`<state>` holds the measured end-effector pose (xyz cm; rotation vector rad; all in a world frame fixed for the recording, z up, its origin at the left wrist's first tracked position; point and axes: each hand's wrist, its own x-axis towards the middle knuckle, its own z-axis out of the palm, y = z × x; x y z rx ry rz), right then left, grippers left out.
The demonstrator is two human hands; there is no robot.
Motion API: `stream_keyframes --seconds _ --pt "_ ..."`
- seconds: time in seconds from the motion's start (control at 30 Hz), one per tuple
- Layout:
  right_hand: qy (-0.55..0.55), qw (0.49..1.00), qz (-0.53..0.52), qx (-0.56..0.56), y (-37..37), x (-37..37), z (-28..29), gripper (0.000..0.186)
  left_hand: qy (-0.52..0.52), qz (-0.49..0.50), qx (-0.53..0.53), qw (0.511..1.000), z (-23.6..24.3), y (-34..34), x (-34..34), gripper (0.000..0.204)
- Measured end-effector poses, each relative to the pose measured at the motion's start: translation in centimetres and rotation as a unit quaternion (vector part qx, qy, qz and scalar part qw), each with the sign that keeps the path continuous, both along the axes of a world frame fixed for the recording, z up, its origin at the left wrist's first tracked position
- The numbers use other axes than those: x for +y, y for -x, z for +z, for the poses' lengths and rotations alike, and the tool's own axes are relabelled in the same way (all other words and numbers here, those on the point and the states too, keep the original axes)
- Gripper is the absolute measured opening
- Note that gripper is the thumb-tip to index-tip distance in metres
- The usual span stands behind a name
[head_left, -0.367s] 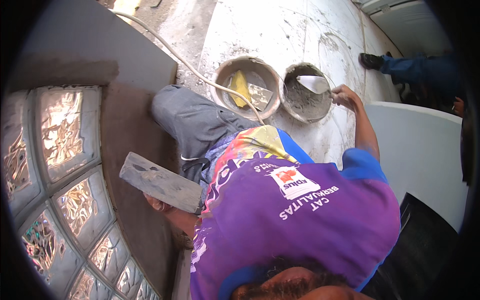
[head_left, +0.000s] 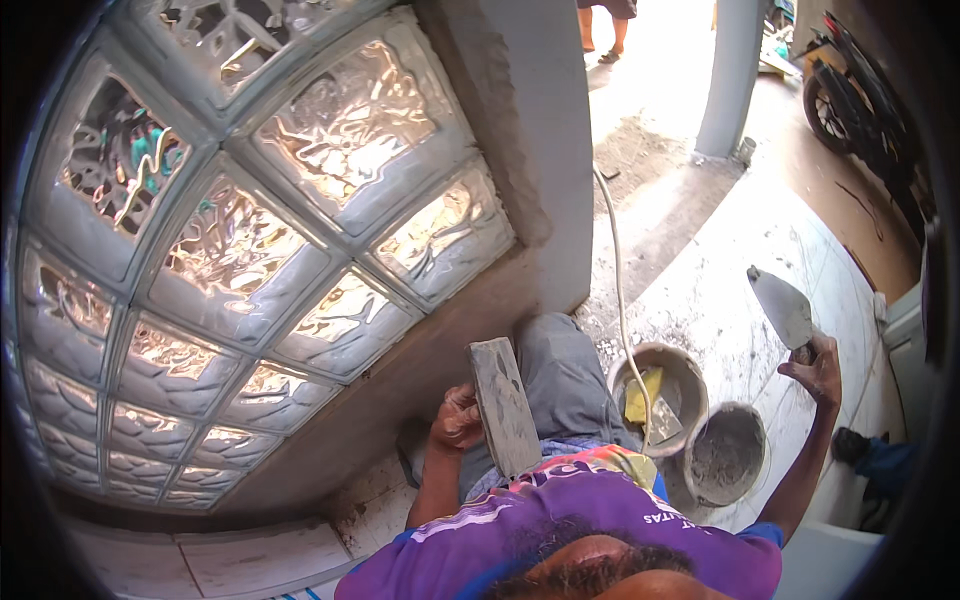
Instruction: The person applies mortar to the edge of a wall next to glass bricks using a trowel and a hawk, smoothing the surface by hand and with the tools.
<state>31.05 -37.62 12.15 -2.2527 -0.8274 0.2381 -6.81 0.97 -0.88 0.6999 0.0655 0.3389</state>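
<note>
My left hand (head_left: 458,416) is closed around the back of a grey, mortar-smeared rectangular plastering float (head_left: 506,405), held upright near my bent knee with its face to the right. My right hand (head_left: 816,372) grips the handle of a trowel (head_left: 784,306), its pointed metal blade aimed up and away over the floor. Between the two hands stands a bucket of wet grey mortar (head_left: 722,462). Beside it, a second bucket (head_left: 697,382) contains a yellow piece (head_left: 643,394) and a pale flat piece (head_left: 662,428).
A glass-block window (head_left: 235,240) in a plastered wall (head_left: 562,130) rises on my left. A pale cable (head_left: 617,265) crosses the floor into the second bucket. Farther off are a column (head_left: 727,90), a motorcycle (head_left: 860,110) and a person's legs (head_left: 612,25); another person's shoe (head_left: 850,445) is at right.
My view has swung toward the glass-block wall. The trowel has risen away from the mortar bucket in my right hand, and the float in my left hand has tipped more upright.
</note>
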Motion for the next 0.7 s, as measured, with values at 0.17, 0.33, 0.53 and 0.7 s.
stream_keyframes --seconds 0.17,0.33,0.53,0.7 --pt "-0.071 0.945 0.211 -0.238 -2.7 14.6 12.2 0.026 -0.067 0.083 -0.02 0.994 1.9 2.1 -0.8 0.049" --pt "-0.139 0.866 0.313 -0.364 -5.7 23.9 18.6 0.018 -0.061 0.155 0.002 0.986 2.2 4.0 -2.4 0.051" --pt "-0.13 0.843 0.33 -0.405 -6.6 29.9 23.1 0.024 -0.057 0.189 0.036 0.98 1.5 4.2 -3.0 0.051" --pt "-0.144 0.817 0.378 -0.412 -6.8 32.8 25.1 0.029 -0.041 0.18 0.023 0.983 1.2 3.8 -2.9 0.05"
